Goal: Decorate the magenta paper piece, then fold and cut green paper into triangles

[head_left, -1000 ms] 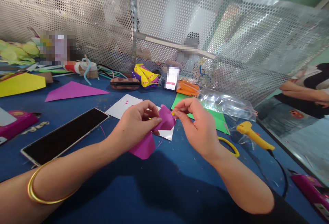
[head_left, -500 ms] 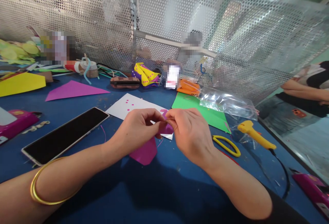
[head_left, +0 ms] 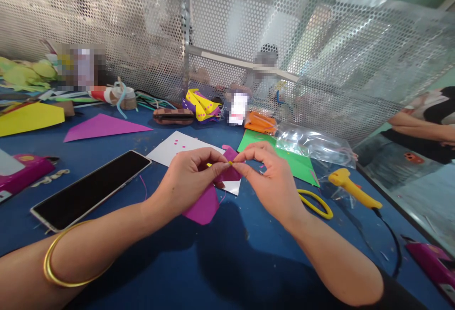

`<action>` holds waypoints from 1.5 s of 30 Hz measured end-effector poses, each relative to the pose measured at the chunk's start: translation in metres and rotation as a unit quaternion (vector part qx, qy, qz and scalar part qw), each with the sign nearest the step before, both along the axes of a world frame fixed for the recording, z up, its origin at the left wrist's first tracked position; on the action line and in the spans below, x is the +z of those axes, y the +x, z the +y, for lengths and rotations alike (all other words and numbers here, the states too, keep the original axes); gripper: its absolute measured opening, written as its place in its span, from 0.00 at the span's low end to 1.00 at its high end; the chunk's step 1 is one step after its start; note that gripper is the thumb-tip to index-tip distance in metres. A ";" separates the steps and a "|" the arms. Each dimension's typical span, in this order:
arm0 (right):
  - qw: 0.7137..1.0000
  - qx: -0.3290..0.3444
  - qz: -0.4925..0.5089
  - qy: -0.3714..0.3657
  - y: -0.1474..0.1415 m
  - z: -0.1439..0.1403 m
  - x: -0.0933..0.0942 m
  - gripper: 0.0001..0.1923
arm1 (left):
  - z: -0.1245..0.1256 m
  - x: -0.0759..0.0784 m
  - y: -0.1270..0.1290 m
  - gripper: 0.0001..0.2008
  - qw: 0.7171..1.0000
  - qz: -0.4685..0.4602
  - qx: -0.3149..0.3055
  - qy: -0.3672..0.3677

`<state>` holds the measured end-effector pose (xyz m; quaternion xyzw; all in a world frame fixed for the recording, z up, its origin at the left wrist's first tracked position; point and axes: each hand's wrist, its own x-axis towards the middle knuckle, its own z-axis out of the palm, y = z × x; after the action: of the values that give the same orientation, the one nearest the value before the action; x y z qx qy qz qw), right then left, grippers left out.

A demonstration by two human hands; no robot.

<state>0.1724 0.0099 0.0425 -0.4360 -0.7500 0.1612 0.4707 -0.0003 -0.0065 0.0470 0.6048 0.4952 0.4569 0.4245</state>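
My left hand [head_left: 195,175] pinches a purple sheet piece [head_left: 232,173], thumb and forefinger together at its edge. Against those fingertips, the thumb and forefinger of my right hand [head_left: 272,177] close on a tiny yellow bit [head_left: 231,162]. The other right fingers are loosely curled. Below my left hand shows a larger purple part [head_left: 203,209]; whether it joins the upper piece is hidden. Behind the hands lies a white sheet [head_left: 161,150] with several small pink squares, and a green sheet [head_left: 298,165] sits to its right.
A phone [head_left: 92,189] lies left of my forearm. To the right are yellow scissor-like handles [head_left: 316,204] and a yellow glue gun [head_left: 353,189] with its cord. Purple [head_left: 104,127] and yellow [head_left: 31,118] sheets lie at the left. A perforated metal panel [head_left: 142,30] stands behind; a person [head_left: 423,125] is at right.
My right hand has shifted slightly right and its fingers have opened out from a tighter curl. The yellow bit now shows between the fingertips, and more of the purple piece is visible.
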 end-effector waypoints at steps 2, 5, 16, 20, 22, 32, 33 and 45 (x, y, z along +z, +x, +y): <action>1.000 -0.004 0.019 -0.010 -0.002 -0.001 -0.002 0.03 | 0.000 -0.001 0.000 0.07 1.000 0.004 0.003 0.004; 0.999 -0.002 0.032 -0.028 -0.004 -0.002 -0.004 0.04 | 0.001 -0.003 0.000 0.06 1.000 0.002 0.001 0.008; 0.998 0.026 0.036 -0.040 -0.002 0.000 -0.002 0.05 | 0.001 -0.002 0.001 0.06 1.000 -0.011 -0.013 -0.014; 1.000 0.014 0.017 -0.004 0.004 0.005 0.000 0.06 | 0.003 -0.003 0.001 0.13 0.999 -0.033 0.010 -0.026; 1.000 0.013 0.003 0.012 0.005 0.006 0.000 0.06 | 0.003 -0.004 0.001 0.15 0.999 -0.040 0.007 -0.026; 0.995 0.026 -0.033 0.085 0.002 0.009 -0.010 0.05 | 0.002 -0.004 0.003 0.10 1.000 -0.012 -0.028 -0.009; 0.995 0.026 -0.035 0.088 0.002 0.009 -0.010 0.05 | 0.001 -0.004 0.003 0.10 0.999 -0.012 -0.029 -0.009; 0.994 0.024 -0.047 0.095 -0.001 0.008 -0.013 0.04 | 0.004 -0.007 0.001 0.10 0.999 0.010 -0.031 -0.014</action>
<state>0.1719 0.0183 0.0294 -0.3785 -0.7931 0.0797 0.4705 0.0003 -0.0024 0.0399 0.6185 0.4872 0.4305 0.4414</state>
